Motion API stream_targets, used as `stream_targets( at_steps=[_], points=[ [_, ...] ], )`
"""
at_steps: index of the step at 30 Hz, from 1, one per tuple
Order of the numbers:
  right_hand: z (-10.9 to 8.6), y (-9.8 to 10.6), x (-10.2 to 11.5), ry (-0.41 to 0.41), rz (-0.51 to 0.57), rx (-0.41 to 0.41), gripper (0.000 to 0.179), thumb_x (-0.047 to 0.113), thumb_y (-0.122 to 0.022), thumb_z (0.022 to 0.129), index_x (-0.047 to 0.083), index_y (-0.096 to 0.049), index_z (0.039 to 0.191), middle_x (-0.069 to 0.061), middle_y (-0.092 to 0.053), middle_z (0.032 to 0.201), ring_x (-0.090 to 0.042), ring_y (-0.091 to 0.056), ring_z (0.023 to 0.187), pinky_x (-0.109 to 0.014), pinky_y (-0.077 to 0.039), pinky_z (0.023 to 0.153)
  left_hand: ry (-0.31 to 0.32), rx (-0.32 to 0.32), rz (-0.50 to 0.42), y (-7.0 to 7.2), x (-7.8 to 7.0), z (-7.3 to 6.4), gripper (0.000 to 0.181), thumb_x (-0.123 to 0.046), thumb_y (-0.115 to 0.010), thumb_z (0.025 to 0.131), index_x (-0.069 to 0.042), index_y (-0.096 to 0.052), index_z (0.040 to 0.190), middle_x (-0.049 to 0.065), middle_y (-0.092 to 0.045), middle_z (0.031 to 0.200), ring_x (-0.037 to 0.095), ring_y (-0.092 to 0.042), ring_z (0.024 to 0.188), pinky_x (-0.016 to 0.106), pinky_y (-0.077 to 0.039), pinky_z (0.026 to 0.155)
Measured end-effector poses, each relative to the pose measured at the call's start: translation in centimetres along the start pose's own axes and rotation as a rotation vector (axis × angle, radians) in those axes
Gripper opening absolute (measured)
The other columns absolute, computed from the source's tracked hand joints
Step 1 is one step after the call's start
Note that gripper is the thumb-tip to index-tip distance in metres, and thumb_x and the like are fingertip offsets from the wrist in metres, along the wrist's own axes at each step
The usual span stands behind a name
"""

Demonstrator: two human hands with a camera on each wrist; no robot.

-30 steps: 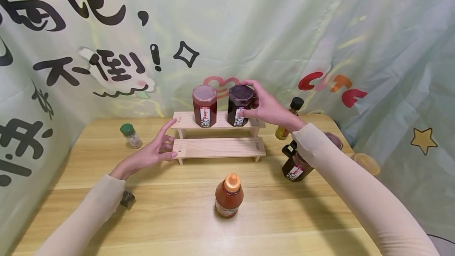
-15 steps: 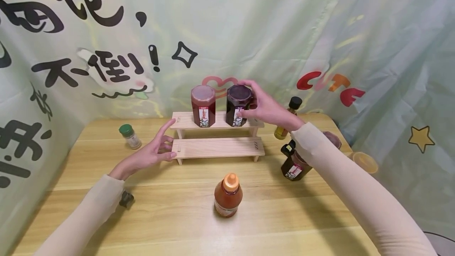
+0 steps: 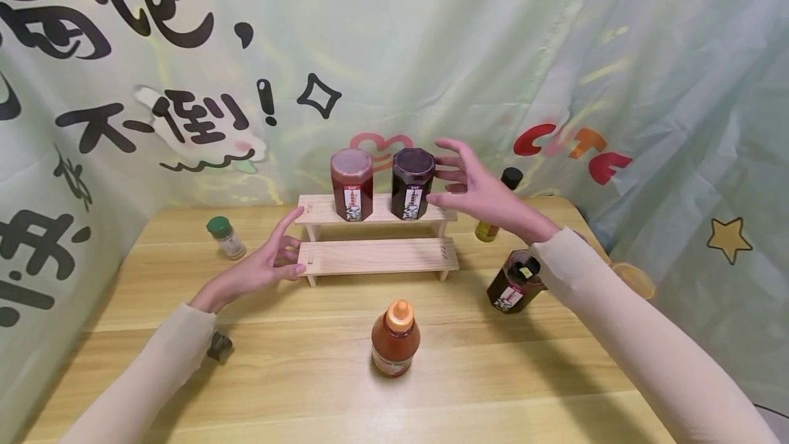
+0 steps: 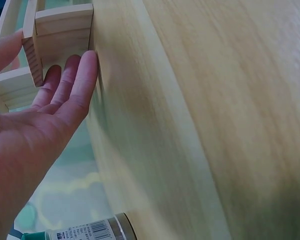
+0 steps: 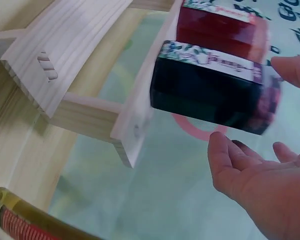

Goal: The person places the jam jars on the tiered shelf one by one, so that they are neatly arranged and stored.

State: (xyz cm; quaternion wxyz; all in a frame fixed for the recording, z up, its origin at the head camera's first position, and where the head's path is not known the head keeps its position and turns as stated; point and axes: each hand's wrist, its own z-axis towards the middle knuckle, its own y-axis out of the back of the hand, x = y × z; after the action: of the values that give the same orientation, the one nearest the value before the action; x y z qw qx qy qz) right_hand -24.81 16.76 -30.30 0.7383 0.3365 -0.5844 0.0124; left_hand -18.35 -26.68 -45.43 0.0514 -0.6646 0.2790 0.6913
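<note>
On the upper tier of a two-step wooden rack (image 3: 379, 255) stand a red jam jar (image 3: 353, 180) and, to its right, a dark purple jam jar (image 3: 411, 190). My right hand (image 3: 477, 187) is beside the dark jar, its fingers spread and apart from it; the right wrist view shows a gap between fingers and jar (image 5: 210, 92). My left hand (image 3: 255, 269) rests at the rack's left end, thumb and fingers extended. In the left wrist view the left hand (image 4: 45, 120) has its fingertips right at the rack's end edges (image 4: 62, 30).
An orange-capped sauce bottle (image 3: 395, 341) stands in front of the rack. A green-capped shaker (image 3: 227, 237) is at left. At right are another dark jar (image 3: 510, 290), a small black-capped bottle (image 3: 524, 268) overlapping it, and a yellow oil bottle (image 3: 487, 230). Behind hangs a printed curtain (image 3: 394, 40).
My right hand has let go of the dark jar and moved a little to the right, fingers opening. The jar stays on the upper tier. The left hand has stayed at the rack.
</note>
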Motion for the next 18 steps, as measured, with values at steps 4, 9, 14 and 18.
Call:
stream_targets(
  at_steps=[4, 9, 14, 18],
  points=[
    [-2.2, 1.0, 0.2, 0.033, -0.014, -0.049, 0.085, 0.018, -0.079, 0.102, 0.022, -0.028, 0.169, -0.010, -0.043, 0.167, -0.031, -0.048, 0.150, -0.055, -0.040, 0.123, 0.002, -0.001, 0.010, 0.0, 0.0, -0.1, 0.112, -0.007, -0.074, 0.104, -0.047, 0.003, 0.174, 0.036, -0.033, 0.152, 0.052, -0.052, 0.130, 0.048, -0.062, 0.098],
    [-5.5, 2.1, 0.4, -0.001, 0.007, -0.100, 0.078, 0.019, -0.077, 0.105, 0.021, -0.031, 0.168, -0.008, -0.046, 0.164, -0.029, -0.049, 0.150, -0.055, -0.041, 0.123, 0.014, -0.004, 0.011, 0.0, 0.0, -0.3, 0.112, -0.006, -0.074, 0.104, -0.048, 0.004, 0.173, 0.035, -0.034, 0.151, 0.052, -0.053, 0.130, 0.048, -0.061, 0.099],
    [-9.2, 2.8, 0.3, -0.092, 0.030, -0.158, 0.072, 0.030, -0.074, 0.107, 0.025, -0.033, 0.166, -0.002, -0.049, 0.162, -0.024, -0.050, 0.149, -0.032, -0.052, 0.112, 0.013, 0.008, 0.010, -0.2, 0.0, -0.2, 0.112, -0.008, -0.074, 0.105, -0.048, 0.004, 0.173, 0.035, -0.034, 0.152, 0.051, -0.053, 0.131, 0.048, -0.061, 0.099],
    [-11.8, 2.8, -0.4, -0.092, 0.063, -0.221, 0.067, 0.025, -0.070, 0.110, 0.019, -0.034, 0.165, -0.008, -0.050, 0.161, -0.030, -0.050, 0.149, -0.018, -0.052, 0.103, 0.007, 0.010, 0.001, -0.2, 0.0, 0.1, 0.112, -0.004, -0.072, 0.105, -0.049, 0.004, 0.173, 0.035, -0.035, 0.150, 0.050, -0.054, 0.129, 0.048, -0.063, 0.097]
  ],
)
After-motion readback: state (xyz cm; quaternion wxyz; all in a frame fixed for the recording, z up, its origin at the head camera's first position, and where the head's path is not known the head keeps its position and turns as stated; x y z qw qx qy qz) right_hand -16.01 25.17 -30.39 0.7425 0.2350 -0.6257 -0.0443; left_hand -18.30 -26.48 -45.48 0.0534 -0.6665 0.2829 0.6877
